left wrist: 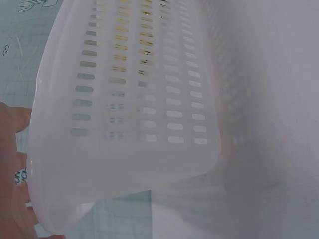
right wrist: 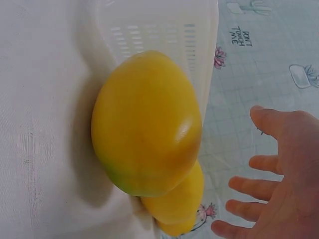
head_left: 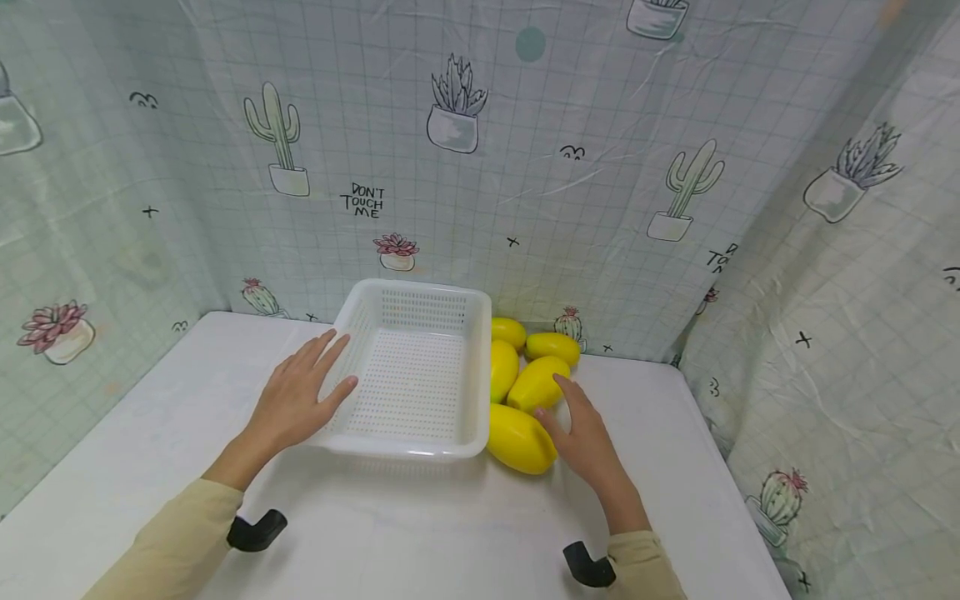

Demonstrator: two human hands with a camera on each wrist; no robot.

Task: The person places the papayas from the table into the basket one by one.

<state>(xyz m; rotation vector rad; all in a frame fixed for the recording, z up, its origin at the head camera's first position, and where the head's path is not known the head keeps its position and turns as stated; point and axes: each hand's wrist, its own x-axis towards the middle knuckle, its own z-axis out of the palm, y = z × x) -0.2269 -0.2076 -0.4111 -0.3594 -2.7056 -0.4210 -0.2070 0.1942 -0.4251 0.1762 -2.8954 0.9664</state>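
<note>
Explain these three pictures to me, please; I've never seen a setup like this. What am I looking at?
There is no robot here, only a person's two bare hands. One picture comes from a camera worn on the head, looking forward and down; the other two come from cameras on each wrist. On a white table are a white perforated basket and, to its right, five yellow fruits. The left hand is at the basket's left rim, though contact is hard to judge. The right hand is open near the fruits, holding nothing.
</note>
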